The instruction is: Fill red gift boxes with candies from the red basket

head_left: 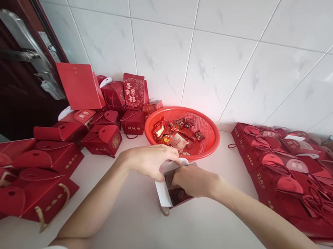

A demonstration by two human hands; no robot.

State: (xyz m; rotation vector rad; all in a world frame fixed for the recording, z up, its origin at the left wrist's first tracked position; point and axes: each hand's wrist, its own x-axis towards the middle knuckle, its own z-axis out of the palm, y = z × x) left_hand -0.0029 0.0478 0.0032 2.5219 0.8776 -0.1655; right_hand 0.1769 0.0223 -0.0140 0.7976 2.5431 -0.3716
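A small open gift box (pixel 164 194) with white inner flaps sits on the white surface in front of me. My left hand (pixel 152 161) grips its far left edge, thumb on the near side and fingers over the rim. The fingers of my right hand (pixel 193 180) are curled down inside the box, so whatever they hold is hidden. Dark shapes show in the box's interior, too shadowed to name. Just beyond both hands stands a red plastic basket (pixel 211 148) with wrapped candies (pixel 179 140) lying in it.
Red gift boxes (pixel 104 138) are piled on the left, several with open lids. Rows of closed red boxes (pixel 267 178) fill the right side. A tiled wall (pixel 212 73) runs along the back. At the far left is a dark door with a metal handle (pixel 25 56).
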